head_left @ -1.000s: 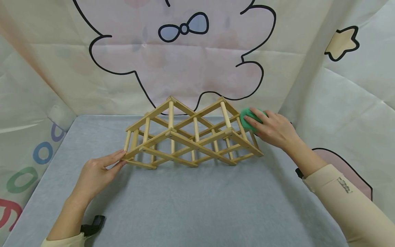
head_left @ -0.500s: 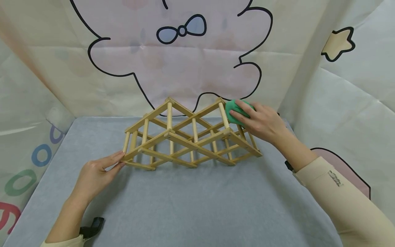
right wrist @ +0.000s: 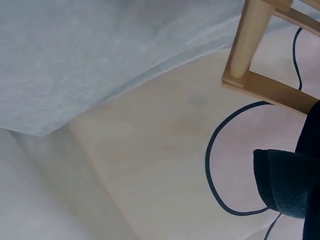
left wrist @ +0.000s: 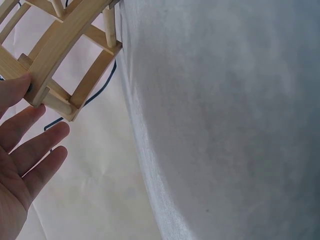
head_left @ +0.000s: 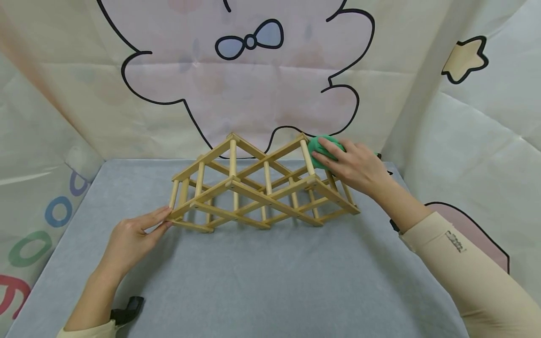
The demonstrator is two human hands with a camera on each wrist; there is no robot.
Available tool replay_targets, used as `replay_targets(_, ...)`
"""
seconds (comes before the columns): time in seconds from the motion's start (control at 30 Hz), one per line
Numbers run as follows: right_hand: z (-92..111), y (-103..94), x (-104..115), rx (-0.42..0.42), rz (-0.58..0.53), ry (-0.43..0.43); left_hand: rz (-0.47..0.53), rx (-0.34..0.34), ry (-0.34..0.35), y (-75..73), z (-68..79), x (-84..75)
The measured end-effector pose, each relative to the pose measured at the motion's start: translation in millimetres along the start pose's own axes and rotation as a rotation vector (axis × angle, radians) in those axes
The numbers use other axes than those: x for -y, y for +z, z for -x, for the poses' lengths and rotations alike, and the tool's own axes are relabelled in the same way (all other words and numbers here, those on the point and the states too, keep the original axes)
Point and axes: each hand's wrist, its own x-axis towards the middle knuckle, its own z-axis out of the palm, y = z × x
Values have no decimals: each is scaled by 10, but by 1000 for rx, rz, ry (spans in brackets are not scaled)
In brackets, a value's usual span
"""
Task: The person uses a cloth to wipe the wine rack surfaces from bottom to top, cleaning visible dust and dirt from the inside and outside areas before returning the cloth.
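A folding wooden wine rack (head_left: 270, 197) of crossed slats and round dowels stands on the table in the head view. My left hand (head_left: 133, 239) pinches its lower left corner between thumb and index finger; in the left wrist view the other fingers (left wrist: 47, 167) are spread away from the wood. My right hand (head_left: 359, 166) holds a bunched green cloth (head_left: 323, 149) against the rack's upper right part, near the right peak. In the right wrist view dark fabric (right wrist: 287, 182) shows at the right edge beside a slat, and the right hand is hidden there.
A blue-grey cloth covers the table (head_left: 270, 281). Behind it hangs a printed backdrop (head_left: 253, 94), with side sheets (head_left: 477, 141) at left and right. A black wrist strap (head_left: 127, 311) sits on the left forearm.
My right hand has moved left with the green cloth, from the rack's right end towards the right peak, then barely shifted. The left hand and the rack stay in place.
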Motion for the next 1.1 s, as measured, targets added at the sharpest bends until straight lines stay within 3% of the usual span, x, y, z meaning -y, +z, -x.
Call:
replay_targets(0.2,84,15,8,60,15,15,-10,3,-14,1,2,-2)
replay_targets(0.43,177,64,-1,59,17,16,-18,5,-20,-9,-8,-12)
replay_targets(0.7,98,65,28,46,2,39,-19,1,-12,-4,0,5)
replay_targets(0.97,-47,6,56,4,6,60,-18,3,-13,-1,4,15)
replay_targets(1.1,-82,4,54,-77,-17,89,-5,1,-11,-2,5,15)
